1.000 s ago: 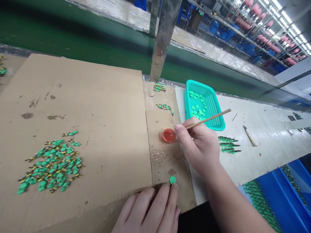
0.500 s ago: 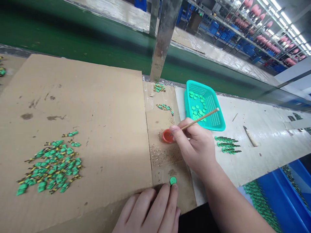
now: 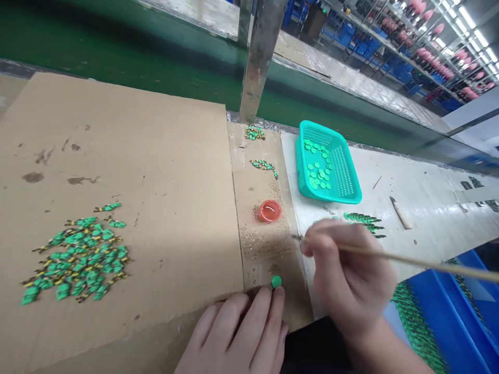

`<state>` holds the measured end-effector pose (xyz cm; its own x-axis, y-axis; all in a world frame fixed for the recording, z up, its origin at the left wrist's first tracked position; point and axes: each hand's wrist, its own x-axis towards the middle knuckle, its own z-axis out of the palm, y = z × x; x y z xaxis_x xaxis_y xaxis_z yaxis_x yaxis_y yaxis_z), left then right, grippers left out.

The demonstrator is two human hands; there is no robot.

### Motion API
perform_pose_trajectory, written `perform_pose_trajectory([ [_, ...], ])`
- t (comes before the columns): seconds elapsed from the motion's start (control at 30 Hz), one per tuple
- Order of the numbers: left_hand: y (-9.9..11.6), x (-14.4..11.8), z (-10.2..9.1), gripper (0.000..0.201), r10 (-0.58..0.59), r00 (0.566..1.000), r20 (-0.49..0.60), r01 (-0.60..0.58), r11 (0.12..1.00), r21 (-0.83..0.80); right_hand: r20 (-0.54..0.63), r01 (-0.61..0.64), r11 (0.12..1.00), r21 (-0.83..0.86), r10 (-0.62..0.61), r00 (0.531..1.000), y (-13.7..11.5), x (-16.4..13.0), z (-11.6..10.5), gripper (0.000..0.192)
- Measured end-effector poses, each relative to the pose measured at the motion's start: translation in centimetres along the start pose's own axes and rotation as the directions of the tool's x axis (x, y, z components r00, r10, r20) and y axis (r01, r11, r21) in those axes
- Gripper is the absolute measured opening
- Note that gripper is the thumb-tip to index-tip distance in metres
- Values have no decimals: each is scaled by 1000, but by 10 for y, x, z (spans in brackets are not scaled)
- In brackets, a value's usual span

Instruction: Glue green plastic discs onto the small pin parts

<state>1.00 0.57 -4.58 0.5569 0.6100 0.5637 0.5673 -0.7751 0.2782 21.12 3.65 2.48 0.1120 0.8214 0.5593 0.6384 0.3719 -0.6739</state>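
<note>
My right hand (image 3: 351,270) pinches a thin wooden-handled brush (image 3: 421,258), its dark tip pointing left above the cardboard strip. Just beyond that tip stands a small red cup (image 3: 270,211) with liquid in it. At the bottom middle, my left hand (image 3: 239,332) lies with its fingers bent close together. Its fingertips press at the near edge of a flat green disc (image 3: 276,281) on the cardboard; the undersides of the fingers are hidden. Small glittering specks (image 3: 255,241) are scattered between the cup and the disc.
A turquoise basket (image 3: 353,176) holds several green discs. Green-and-dark pieces (image 3: 364,221) lie in rows, partly behind my right hand. Left, a pile of green, yellow and black pieces (image 3: 86,254) lies on a cardboard sheet (image 3: 175,182). A knife-like tool (image 3: 401,213) and blue bins (image 3: 432,306) are at right.
My right hand has drawn the brush out of the red cup and moved right and nearer, turning the handle outward to the right. My left hand stays at the disc.
</note>
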Motion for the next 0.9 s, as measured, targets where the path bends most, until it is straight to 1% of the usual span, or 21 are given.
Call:
perform_pose_trajectory([
  [0.07,0,-2,1,28,5,1000,-8,-5,1000,-7,42,-22,999,43,20,999,-2,-28,-6,14],
  [0.13,0,-4,1,27,17,1000,0,-17,1000,-14,74,-49,998,46,45,996,-2,-51,-9,15],
  [0.23,0,-4,0,27,33,999,11,-33,999,-7,86,-93,995,18,91,992,1,-67,-8,16],
  [0.33,-1,-3,-1,29,42,999,28,-42,999,9,77,-119,993,7,119,990,1,-63,-5,17],
  [0.5,-2,-3,-1,32,44,999,29,-44,999,9,9,-166,986,-21,167,986,1,-48,2,16],
  [0.67,0,0,-2,28,29,1000,-2,-29,1000,-11,43,-153,985,-76,157,987,5,-40,7,17],
  [0.73,0,2,-2,27,25,1000,-12,-25,1000,-18,37,-148,987,-57,151,988,5,-41,6,16],
  [0.83,-1,3,-1,27,43,999,1,-43,999,-15,4,-144,990,-12,144,990,2,-48,0,16],
  [0.9,-2,3,-2,29,58,998,12,-58,998,-9,23,-141,990,6,141,990,-1,-57,-5,17],
])
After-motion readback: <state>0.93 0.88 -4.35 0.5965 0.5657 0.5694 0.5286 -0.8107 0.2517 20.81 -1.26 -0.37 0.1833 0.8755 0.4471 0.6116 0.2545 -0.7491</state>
